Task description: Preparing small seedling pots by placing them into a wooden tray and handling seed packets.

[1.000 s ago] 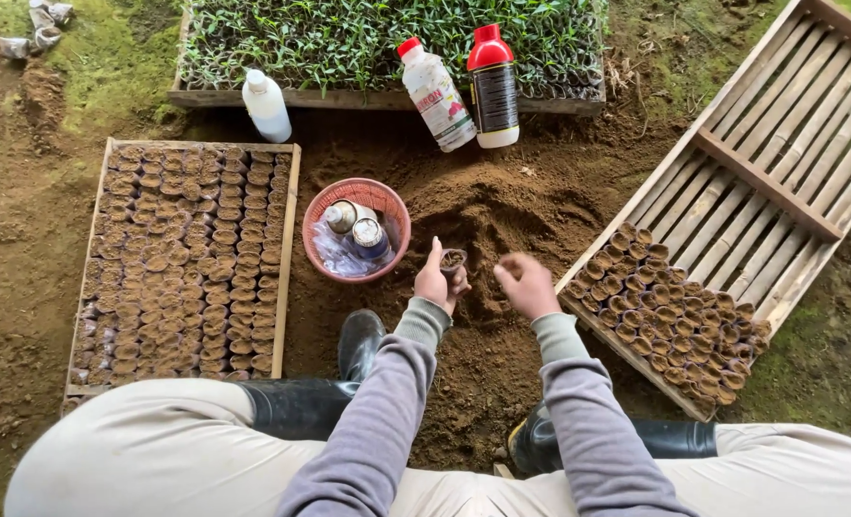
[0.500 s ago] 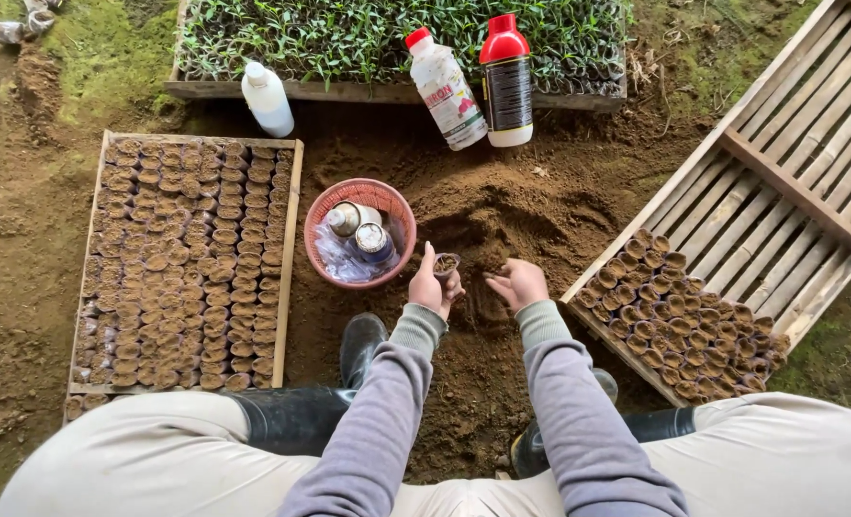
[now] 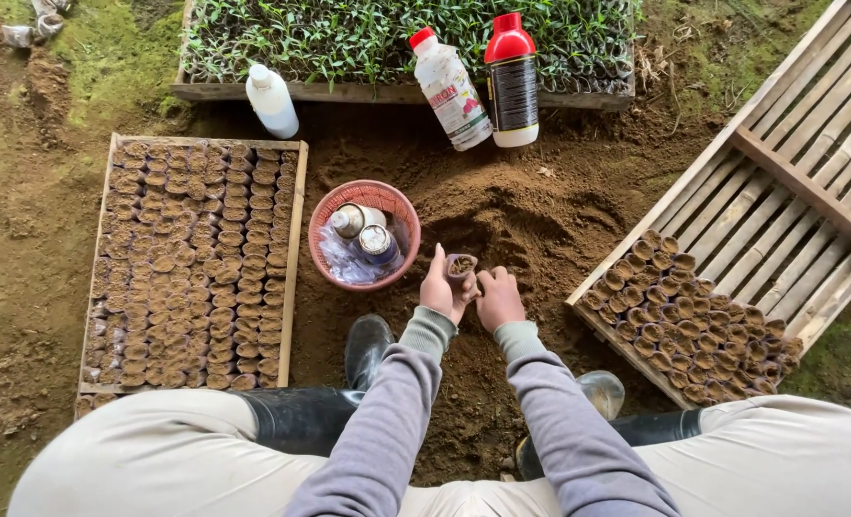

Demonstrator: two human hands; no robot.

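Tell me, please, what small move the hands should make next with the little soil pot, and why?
Probably press the soil down with the right hand, since the left hand holds the small pot upright over the soil heap, apparently filled, with the right hand's fingers at its rim.

The right hand (image 3: 498, 299) has closed in from apart to touch the small soil-filled pot (image 3: 461, 267) that the left hand (image 3: 442, 290) has in its grip; both hands now meet.
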